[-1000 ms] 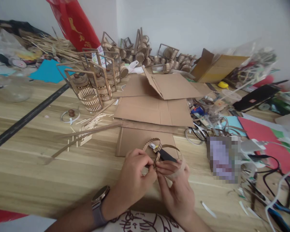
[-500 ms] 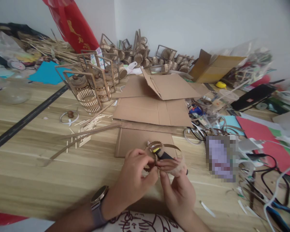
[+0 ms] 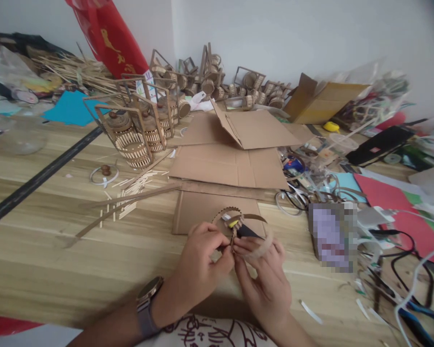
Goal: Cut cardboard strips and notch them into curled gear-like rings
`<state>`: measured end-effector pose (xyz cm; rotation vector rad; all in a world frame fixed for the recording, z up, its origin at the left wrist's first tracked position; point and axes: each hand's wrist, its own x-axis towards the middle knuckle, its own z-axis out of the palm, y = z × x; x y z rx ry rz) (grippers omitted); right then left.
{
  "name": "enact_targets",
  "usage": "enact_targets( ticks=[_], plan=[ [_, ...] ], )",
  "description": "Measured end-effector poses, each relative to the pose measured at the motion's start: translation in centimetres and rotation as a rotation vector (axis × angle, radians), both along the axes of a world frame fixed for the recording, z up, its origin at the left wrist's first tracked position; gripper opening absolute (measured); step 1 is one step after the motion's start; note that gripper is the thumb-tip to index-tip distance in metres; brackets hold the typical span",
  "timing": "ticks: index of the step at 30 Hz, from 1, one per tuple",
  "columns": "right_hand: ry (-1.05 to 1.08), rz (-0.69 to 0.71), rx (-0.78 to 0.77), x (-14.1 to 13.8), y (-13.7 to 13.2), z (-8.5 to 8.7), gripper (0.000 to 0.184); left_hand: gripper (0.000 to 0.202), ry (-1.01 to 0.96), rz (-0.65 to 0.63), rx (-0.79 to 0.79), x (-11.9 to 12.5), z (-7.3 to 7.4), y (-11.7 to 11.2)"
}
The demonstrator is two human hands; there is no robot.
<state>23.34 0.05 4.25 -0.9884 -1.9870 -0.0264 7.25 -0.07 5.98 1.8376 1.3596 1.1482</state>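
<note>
A thin brown strip (image 3: 255, 218) with a notched edge curls into loops between my hands, low over the table's front middle. My left hand (image 3: 202, 258) pinches it at the join of the loops, thumb against fingertips. From the other side my right hand (image 3: 265, 277) grips the same strip, its fingers laid along it. A tool with a yellow part and black body (image 3: 246, 230) shows behind the loop; my right fingers cover some of it, and I cannot tell whether they touch it. Flat brown cardboard (image 3: 198, 212) lies just beyond the hands.
Small slatted baskets with frame handles (image 3: 133, 149) stand at the left, near loose pale sticks (image 3: 130, 205) and long brown strips (image 3: 94, 224). Cardboard sheets (image 3: 227, 166) lie ahead. At right are a blurred-out flat object (image 3: 331, 236), cables, blue-handled pliers (image 3: 415, 323) and red paper (image 3: 386, 197).
The notched loop has tilted up and opened wider. My right hand has shifted slightly left, and its fingers lie flatter along the strip. My left hand stays almost in place, still pinching.
</note>
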Motion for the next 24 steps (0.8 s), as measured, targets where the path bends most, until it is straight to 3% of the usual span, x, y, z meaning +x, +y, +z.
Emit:
enact_targets(
  ticks=[9,16,24],
  plan=[
    [0.172,0.068,-0.103,-0.09,-0.18,-0.31,0.020,0.015,-0.053,-0.024,0.025,0.41,0.12,-0.25],
    [0.435,0.094,-0.321,-0.30,-0.16,-0.64,0.017,0.013,-0.086,-0.070,0.006,0.21,0.09,-0.25],
    [0.280,0.099,-0.149,0.12,-0.23,-0.69,0.023,0.010,-0.023,-0.041,-0.036,0.36,0.28,-0.18]
  ],
)
